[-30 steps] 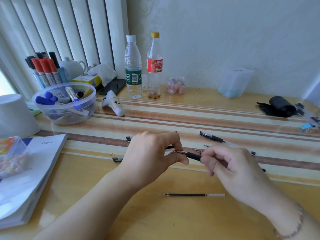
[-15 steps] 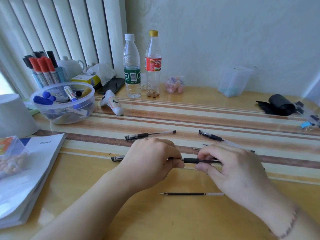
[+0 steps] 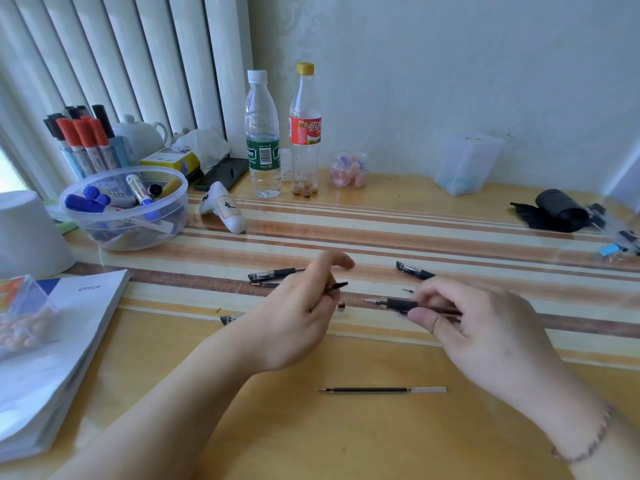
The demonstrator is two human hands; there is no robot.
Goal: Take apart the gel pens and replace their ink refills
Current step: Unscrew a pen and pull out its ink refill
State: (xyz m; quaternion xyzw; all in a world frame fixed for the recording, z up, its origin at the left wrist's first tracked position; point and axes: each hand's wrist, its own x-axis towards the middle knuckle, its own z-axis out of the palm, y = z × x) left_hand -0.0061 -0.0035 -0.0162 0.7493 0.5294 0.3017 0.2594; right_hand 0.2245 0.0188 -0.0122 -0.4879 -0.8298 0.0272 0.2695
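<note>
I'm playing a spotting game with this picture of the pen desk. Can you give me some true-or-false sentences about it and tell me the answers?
1. The right hand holds a black-gripped gel pen with its tip pointing left. True.
2. A thin black ink refill with a clear end lies alone on the yellow wooden desk, nearer the person than both hands. True.
3. The clear round plastic bowl is full of water. False: it holds markers with blue caps.
4. Both clear plastic bottles have white caps. False: the green-labelled bottle has a white cap, the red-labelled bottle a yellow one.
5. The left hand holds nothing. False: it pinches a small black pen piece.
</note>
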